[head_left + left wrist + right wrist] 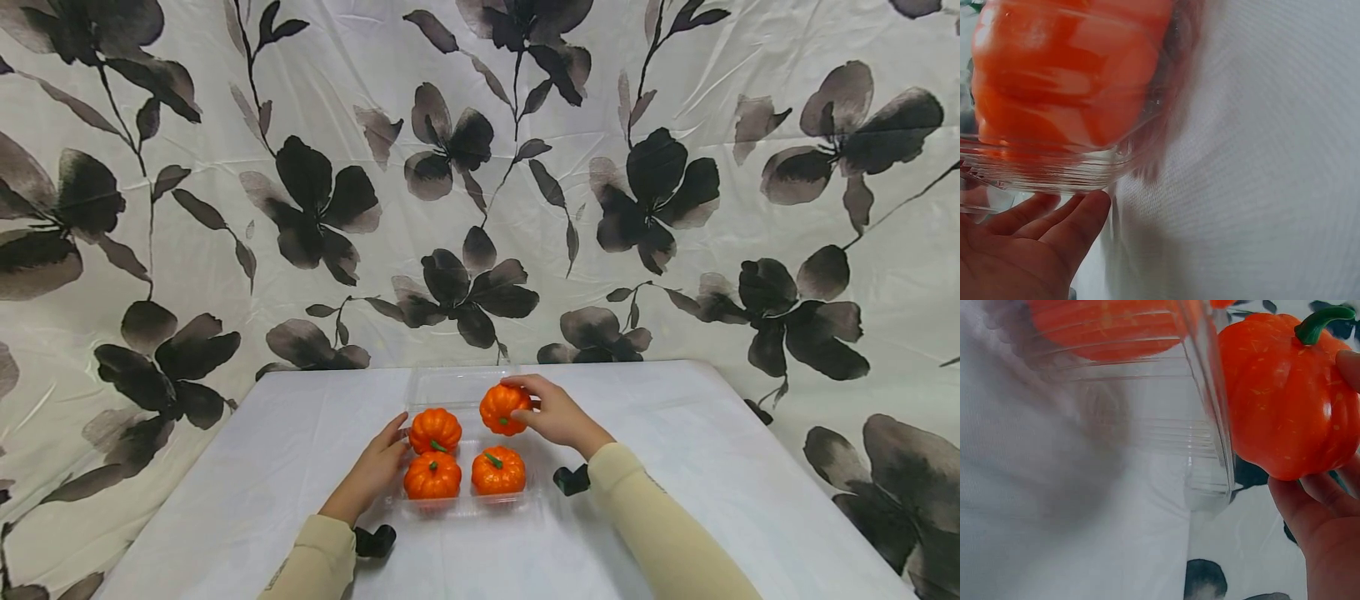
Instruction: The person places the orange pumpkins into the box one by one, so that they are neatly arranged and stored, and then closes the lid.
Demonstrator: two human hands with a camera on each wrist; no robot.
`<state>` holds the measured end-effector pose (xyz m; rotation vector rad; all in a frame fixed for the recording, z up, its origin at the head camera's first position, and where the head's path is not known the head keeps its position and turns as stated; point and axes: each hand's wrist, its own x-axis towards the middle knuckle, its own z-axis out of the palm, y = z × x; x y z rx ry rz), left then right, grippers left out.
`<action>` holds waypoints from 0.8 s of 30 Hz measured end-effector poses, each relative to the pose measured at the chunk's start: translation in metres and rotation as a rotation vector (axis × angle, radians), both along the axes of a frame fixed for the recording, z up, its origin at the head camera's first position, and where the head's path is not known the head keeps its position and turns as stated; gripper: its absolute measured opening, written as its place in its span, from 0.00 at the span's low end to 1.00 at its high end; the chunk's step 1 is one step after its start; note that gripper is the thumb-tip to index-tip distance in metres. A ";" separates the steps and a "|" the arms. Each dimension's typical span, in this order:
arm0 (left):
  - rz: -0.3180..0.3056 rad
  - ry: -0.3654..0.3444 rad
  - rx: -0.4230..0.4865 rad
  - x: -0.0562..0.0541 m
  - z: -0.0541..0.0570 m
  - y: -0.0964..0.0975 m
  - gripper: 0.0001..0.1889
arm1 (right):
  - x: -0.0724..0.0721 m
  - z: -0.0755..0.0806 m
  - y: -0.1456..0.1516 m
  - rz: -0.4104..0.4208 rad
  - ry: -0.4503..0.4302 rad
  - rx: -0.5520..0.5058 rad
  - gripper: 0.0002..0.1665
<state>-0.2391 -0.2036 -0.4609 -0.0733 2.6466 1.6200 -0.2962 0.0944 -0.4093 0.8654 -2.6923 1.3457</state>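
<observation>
My right hand (561,417) holds a small orange toy pumpkin (501,408) with a green stem, thumb on one side and fingers on the other. In the right wrist view this pumpkin (1285,394) is up beside the rim of a clear plastic container (1215,419). Three more pumpkins sit in the container: one at the back left (437,427), one at the front left (432,477) and one at the front right (499,473). At the container's left side is my left hand (378,467), its extended fingertips right against the clear wall (1047,178).
Behind the pumpkins, the container's clear lid (442,388) stands folded back. A white cloth covers the table (300,450). Beyond its far edge hangs a white curtain (555,275) with dark flowers. Black wrist devices show at the left wrist (375,542) and right wrist (572,480).
</observation>
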 end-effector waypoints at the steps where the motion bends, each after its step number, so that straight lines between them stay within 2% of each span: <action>1: 0.000 0.002 -0.001 0.000 0.000 0.000 0.31 | 0.000 0.000 -0.001 0.004 0.001 0.005 0.28; 24: 0.007 -0.012 -0.008 0.001 0.002 0.001 0.32 | 0.000 -0.007 -0.014 0.055 -0.003 0.073 0.26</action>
